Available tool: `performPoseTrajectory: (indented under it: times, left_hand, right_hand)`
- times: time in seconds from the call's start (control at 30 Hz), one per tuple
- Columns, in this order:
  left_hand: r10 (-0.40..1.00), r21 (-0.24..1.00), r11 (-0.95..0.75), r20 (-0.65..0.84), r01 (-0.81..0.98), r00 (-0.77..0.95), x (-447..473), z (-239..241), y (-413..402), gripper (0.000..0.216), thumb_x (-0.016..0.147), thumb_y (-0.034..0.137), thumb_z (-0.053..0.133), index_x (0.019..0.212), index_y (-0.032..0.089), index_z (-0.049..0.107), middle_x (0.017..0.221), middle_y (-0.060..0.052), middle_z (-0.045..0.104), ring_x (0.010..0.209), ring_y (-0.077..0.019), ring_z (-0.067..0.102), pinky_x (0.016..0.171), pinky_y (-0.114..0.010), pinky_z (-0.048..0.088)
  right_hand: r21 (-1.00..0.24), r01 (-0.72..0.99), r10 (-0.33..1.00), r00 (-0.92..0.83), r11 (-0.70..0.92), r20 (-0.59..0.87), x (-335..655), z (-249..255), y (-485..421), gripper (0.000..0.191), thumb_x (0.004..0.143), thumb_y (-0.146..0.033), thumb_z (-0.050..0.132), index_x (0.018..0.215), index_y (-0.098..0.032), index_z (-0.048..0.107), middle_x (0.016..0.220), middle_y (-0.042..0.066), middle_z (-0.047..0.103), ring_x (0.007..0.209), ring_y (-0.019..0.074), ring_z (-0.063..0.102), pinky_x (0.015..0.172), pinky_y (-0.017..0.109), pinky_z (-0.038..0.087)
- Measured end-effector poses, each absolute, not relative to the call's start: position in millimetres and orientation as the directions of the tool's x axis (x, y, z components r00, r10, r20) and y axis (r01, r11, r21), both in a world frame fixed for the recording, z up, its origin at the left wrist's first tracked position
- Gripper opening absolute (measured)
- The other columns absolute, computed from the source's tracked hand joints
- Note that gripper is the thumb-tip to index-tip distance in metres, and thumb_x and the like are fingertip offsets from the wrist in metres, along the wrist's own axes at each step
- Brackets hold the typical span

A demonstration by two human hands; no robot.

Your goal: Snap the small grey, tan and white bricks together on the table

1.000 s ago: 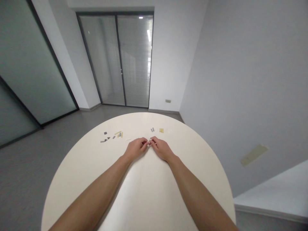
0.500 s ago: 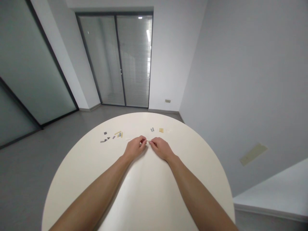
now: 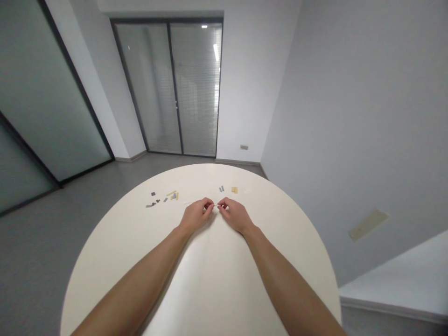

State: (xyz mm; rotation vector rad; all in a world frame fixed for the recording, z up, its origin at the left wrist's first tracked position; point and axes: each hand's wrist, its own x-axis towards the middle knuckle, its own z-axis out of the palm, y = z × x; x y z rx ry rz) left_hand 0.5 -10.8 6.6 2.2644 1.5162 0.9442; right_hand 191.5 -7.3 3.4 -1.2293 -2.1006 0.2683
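Observation:
Both my hands meet over the far middle of a round cream table (image 3: pixel 210 280). My left hand (image 3: pixel 196 215) and my right hand (image 3: pixel 235 214) each pinch one end of a tiny white piece (image 3: pixel 216 205) held between their fingertips. The fingers of both hands are curled closed. Just beyond them lie a small grey piece (image 3: pixel 221 188) and a small tan piece (image 3: pixel 234 189).
A scatter of several small grey and tan pieces (image 3: pixel 163 198) lies on the table to the far left. Past the table are a grey floor, sliding glass doors (image 3: pixel 175 88) with blinds, and a white wall on the right.
My hands have shifted slightly away from me and stay pinched together on the white piece. Nothing else has moved.

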Motion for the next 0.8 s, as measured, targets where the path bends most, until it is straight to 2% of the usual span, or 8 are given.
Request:
performPoseTrajectory:
  times: [0.33,0.57,0.8]
  left_hand:
    - [0.915,0.529,-0.388,0.316,0.754,0.25,2.6,7.1,-10.5,0.026,0.093,0.04,0.047,0.097,0.025,0.068,0.09,-0.002,0.074,0.079,-0.0176,0.064,0.065,-0.027,0.04]
    - [0.903,0.523,-0.419,0.329,0.743,0.277,0.8,5.7,-9.1,0.023,0.092,0.038,0.05,0.101,0.024,0.066,0.09,-0.002,0.073,0.082,-0.0177,0.064,0.066,-0.027,0.041]
    - [0.886,0.51,-0.454,0.342,0.73,0.312,-1.3,1.4,-6.1,0.021,0.093,0.035,0.048,0.099,0.025,0.064,0.09,-0.001,0.072,0.081,-0.0175,0.064,0.066,-0.027,0.041]
  right_hand:
    - [-0.479,0.692,0.824,-0.319,0.54,0.468,193.3,-0.3,-6.0,0.01,0.091,-0.024,0.057,0.098,-0.022,0.064,0.093,0.001,0.069,0.084,0.0146,0.063,0.078,0.026,0.044]
    - [-0.515,0.662,0.829,-0.327,0.544,0.454,192.2,-0.5,-6.7,0.015,0.092,-0.03,0.057,0.104,-0.023,0.063,0.098,0.002,0.069,0.083,0.0138,0.063,0.081,0.027,0.046]
    - [-0.49,0.68,0.829,-0.351,0.546,0.435,191.7,-1.6,-4.6,0.013,0.092,-0.028,0.057,0.101,-0.023,0.065,0.096,0.002,0.07,0.085,0.0145,0.062,0.08,0.027,0.045]
